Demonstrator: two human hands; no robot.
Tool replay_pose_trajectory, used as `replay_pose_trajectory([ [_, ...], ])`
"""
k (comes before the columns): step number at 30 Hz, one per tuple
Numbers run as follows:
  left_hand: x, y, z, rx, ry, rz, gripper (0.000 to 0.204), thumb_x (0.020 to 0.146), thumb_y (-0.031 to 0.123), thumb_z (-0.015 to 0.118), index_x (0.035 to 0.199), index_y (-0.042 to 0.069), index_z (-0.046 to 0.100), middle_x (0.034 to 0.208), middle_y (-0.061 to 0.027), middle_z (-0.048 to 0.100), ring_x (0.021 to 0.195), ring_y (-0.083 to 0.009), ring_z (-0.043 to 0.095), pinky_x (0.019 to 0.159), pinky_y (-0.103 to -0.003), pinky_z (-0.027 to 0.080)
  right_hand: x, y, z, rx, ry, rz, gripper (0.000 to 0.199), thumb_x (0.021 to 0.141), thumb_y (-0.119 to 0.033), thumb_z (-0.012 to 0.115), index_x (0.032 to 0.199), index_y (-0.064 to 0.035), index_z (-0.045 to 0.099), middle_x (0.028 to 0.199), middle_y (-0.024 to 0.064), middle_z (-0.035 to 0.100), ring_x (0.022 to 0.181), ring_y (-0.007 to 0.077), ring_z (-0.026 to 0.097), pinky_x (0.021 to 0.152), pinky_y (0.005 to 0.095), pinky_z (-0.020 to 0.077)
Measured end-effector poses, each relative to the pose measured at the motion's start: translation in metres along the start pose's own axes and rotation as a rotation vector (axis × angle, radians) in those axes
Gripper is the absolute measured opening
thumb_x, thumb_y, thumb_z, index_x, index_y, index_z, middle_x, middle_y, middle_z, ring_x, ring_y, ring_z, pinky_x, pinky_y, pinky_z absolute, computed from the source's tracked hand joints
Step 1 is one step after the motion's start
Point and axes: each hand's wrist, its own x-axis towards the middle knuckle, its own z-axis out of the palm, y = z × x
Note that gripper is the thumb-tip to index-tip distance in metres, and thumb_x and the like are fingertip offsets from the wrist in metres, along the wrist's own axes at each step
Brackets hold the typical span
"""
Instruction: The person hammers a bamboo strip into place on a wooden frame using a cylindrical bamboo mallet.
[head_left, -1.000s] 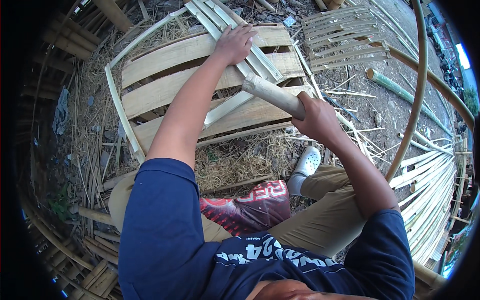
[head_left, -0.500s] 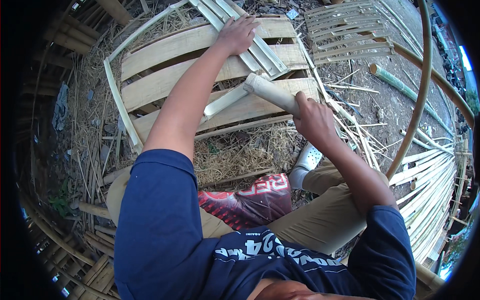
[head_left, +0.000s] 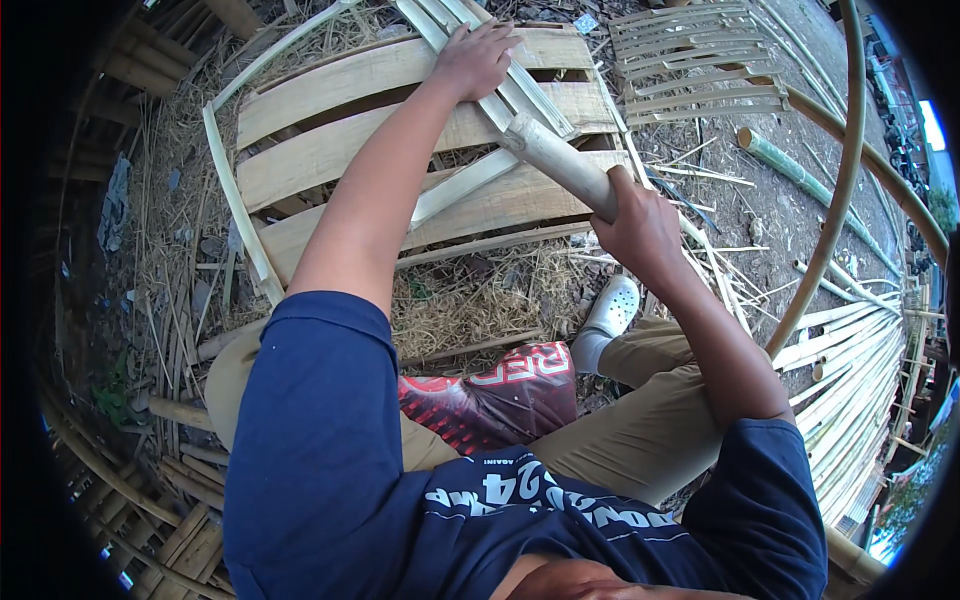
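Left hand [head_left: 475, 58] presses flat, fingers spread, on bamboo strips [head_left: 520, 95] lying across the slats [head_left: 340, 160]. Right hand [head_left: 640, 225] is clenched around a club [head_left: 560, 160], its end touching the strips (mid-stroke, I judge). Several slats lie finished; loose strips [head_left: 850, 350] wait at right.

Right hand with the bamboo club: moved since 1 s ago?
Cannot tell. The right hand grips the bamboo club with its tip at the same third slat of the wooden pallet as before.
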Motion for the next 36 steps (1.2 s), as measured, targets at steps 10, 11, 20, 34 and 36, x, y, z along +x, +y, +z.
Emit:
replay_pose_trajectory([
  [10, 0.004, -0.003, 0.003, 0.018, 0.036, 0.017, 0.051, 0.109, 0.033, 0.032, 0.158, 0.026, 0.044, 0.17, 0.0001, 0.032, 0.159, -0.0205, 0.024, 0.13, -0.05, 0.014, -0.01, 0.001, 0.018, -0.088, -0.055, -0.019, 0.038, 0.078, -0.013, 0.077, 0.107, -0.0036, 0.055, 0.078, 0.0223, 0.069, 0.072, 0.0414, 0.071, 0.066, 0.0524, 0.0553],
  [11, 0.006, -0.008, 0.001, 0.026, 0.041, 0.023, 0.051, 0.109, 0.033, 0.032, 0.158, 0.026, 0.044, 0.17, 0.0001, 0.032, 0.159, -0.0205, 0.024, 0.13, -0.05, 0.014, -0.01, -0.015, 0.019, -0.031, -0.059, -0.021, 0.037, 0.078, -0.014, 0.077, 0.105, -0.004, 0.054, 0.076, 0.0223, 0.069, 0.073, 0.0419, 0.071, 0.065, 0.0529, 0.0545],
  [20, -0.002, -0.003, 0.005, 0.021, 0.074, 0.028, 0.049, 0.108, 0.031, 0.035, 0.154, 0.026, 0.051, 0.166, -0.0009, 0.04, 0.156, -0.0213, 0.031, 0.128, -0.053, 0.018, -0.001, -0.013, -0.001, 0.018, -0.056, 0.122, 0.038, 0.079, -0.02, 0.077, 0.107, -0.0033, 0.058, 0.082, 0.0227, 0.072, 0.08, 0.0449, 0.071, 0.072, 0.0538, 0.0548],
  [34, -0.009, 0.002, -0.015, 0.089, 0.024, -0.182, 0.059, 0.105, 0.036, 0.041, 0.159, 0.012, 0.039, 0.169, -0.0076, 0.033, 0.159, -0.0256, 0.022, 0.131, -0.048, 0.012, 0.0, -0.012, -0.002, 0.038, -0.09, 0.128, 0.038, 0.077, -0.021, 0.076, 0.106, -0.0025, 0.059, 0.085, 0.024, 0.072, 0.082, 0.0448, 0.072, 0.075, 0.0538, 0.0556],
  [36, -0.01, -0.007, -0.005, 0.121, 0.088, -0.168, 0.054, 0.107, 0.039, 0.037, 0.156, 0.019, 0.046, 0.168, -0.0031, 0.036, 0.157, -0.0218, 0.028, 0.131, -0.047, 0.014, 0.0, -0.017, -0.001, 0.051, -0.019, 0.068, 0.032, 0.079, -0.018, 0.075, 0.1, -0.0028, 0.057, 0.079, 0.0223, 0.072, 0.076, 0.0432, 0.072, 0.071, 0.0532, 0.0567],
])
